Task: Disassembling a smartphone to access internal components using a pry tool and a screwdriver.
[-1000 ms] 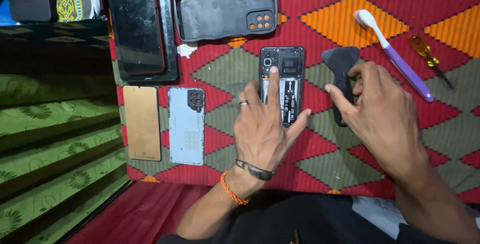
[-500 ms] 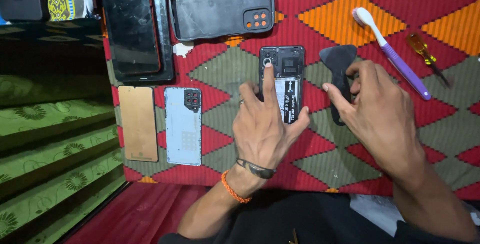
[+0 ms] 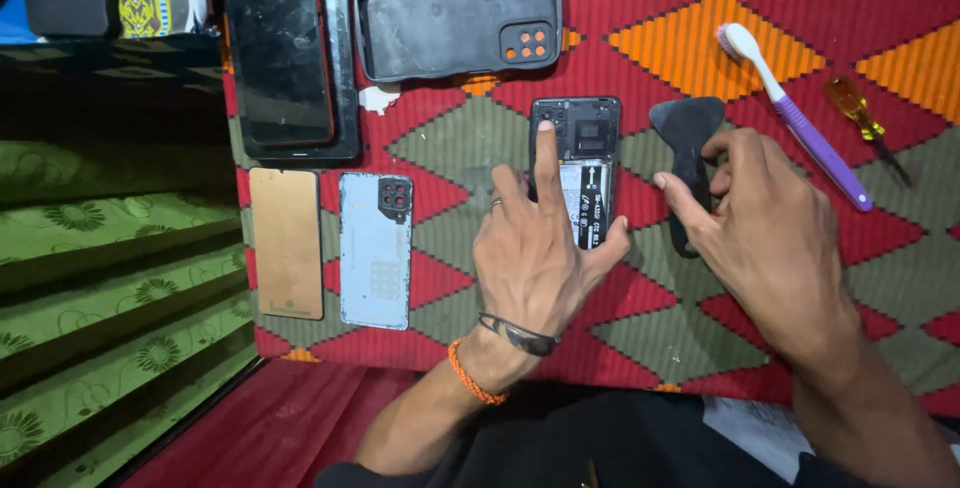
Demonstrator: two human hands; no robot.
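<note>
Two hands: left (image 3: 535, 258) presses opened phone (image 3: 578, 163), right (image 3: 770, 233) grips flat black scraper (image 3: 686, 153).

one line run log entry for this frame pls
left hand on opened phone, index finger at its top | right hand grips black pry tool | toothbrush, screwdriver lie right

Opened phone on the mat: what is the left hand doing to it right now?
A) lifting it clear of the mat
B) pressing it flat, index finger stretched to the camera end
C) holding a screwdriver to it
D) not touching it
B: the left hand lies over the opened phone, which rests flat on the mat, index fingertip near its camera end.
</note>
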